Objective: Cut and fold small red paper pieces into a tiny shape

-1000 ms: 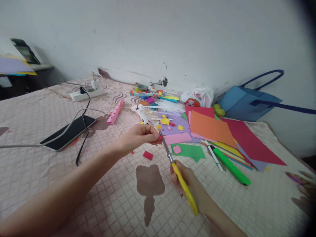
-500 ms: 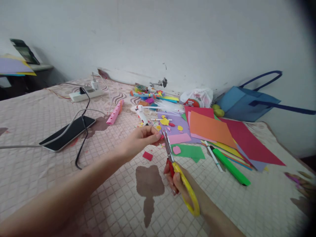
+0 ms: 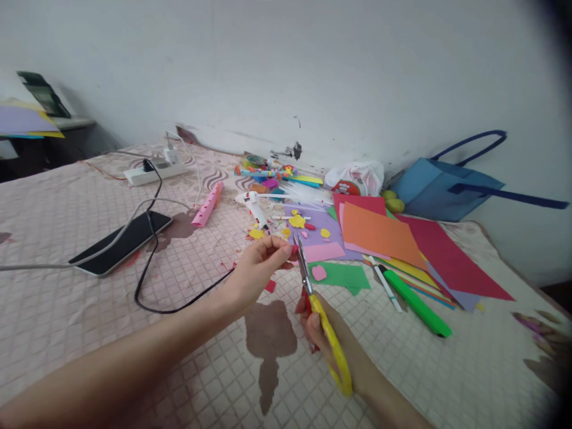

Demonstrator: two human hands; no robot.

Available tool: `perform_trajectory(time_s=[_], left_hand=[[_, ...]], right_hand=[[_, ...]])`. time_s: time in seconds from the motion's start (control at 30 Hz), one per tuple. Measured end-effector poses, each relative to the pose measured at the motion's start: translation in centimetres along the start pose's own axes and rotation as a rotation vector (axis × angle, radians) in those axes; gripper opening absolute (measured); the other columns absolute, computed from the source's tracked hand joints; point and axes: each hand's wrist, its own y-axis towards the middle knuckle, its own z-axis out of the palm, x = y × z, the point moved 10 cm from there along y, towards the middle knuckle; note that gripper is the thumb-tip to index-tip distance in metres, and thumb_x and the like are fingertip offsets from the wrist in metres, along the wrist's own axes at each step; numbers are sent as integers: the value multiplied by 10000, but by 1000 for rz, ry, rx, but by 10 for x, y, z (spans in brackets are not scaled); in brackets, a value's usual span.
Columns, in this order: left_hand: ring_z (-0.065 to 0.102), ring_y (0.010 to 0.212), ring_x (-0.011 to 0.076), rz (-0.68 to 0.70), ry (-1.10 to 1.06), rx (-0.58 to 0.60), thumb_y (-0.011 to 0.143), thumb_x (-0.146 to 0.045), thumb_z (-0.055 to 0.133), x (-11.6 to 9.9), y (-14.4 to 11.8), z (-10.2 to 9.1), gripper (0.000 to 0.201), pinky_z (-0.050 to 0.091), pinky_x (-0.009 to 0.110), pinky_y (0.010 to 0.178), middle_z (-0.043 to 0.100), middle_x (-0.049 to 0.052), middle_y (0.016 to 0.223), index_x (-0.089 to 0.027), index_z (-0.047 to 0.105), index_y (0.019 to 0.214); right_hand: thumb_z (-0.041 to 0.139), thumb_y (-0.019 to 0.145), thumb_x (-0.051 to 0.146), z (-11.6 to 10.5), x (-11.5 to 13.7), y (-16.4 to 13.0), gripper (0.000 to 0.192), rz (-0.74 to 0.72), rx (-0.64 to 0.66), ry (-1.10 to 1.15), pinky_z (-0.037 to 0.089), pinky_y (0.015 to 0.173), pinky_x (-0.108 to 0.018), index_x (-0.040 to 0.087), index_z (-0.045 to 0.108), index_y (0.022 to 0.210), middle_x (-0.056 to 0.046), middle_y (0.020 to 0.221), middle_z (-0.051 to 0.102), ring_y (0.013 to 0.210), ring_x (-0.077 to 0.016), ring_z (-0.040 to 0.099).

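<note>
My left hand [image 3: 263, 262] pinches a small red piece of paper [image 3: 295, 250] between thumb and fingertips. Right beside it are the metal blades of a pair of scissors [image 3: 330, 333] with yellow and red handles. My right hand [image 3: 324, 325] is closed round those handles, with the blades pointing away from me and slightly parted at the tips. Partly hidden beneath my left hand, a red scrap [image 3: 270, 286] lies on the cloth. Just past the blades lie a green paper strip [image 3: 344, 277] with a pink cut-out [image 3: 319, 273] on it.
A white glue gun [image 3: 254, 208] lies beyond my left hand. Coloured sheets [image 3: 384, 232], a green cutter [image 3: 417, 304] and a marker [image 3: 388, 289] are on the right. A phone [image 3: 120, 244], cables and a power strip [image 3: 156, 173] occupy the left. A blue bag [image 3: 447, 185] stands by the wall.
My left hand has come slightly lower and nearer me, now partly covering the red scrap. The scissor handles have closed somewhat. More black cable shows beside my left forearm.
</note>
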Motion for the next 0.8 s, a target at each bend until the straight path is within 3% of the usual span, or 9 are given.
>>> perform_trajectory(time_s=[0.13, 0.53, 0.8], left_hand=[[571, 782, 117, 18, -30, -28, 807, -286, 607, 2, -2, 0, 150, 460, 258, 753, 615, 15, 804, -144, 578, 770], [574, 761, 102, 35, -58, -79, 817, -315, 599, 10, -5, -2, 165, 446, 248, 754, 615, 8, 847, -161, 555, 779], [556, 698, 82, -13, -66, -139, 809, -316, 608, 12, -9, -3, 153, 440, 197, 645, 608, -8, 805, -176, 565, 765]], right_hand=[[320, 846, 660, -2, 7, 1, 463, 1, -40, -20, 335, 459, -224, 212, 379, 740, 22, 655, 444, 513, -101, 379], [408, 766, 707, 2, -2, 4, 489, 95, -54, 99, 314, 404, -215, 221, 376, 727, 39, 656, 416, 478, -86, 341], [494, 719, 683, 3, -6, 4, 467, 184, -53, 227, 279, 392, -218, 231, 376, 708, 59, 599, 396, 439, -79, 319]])
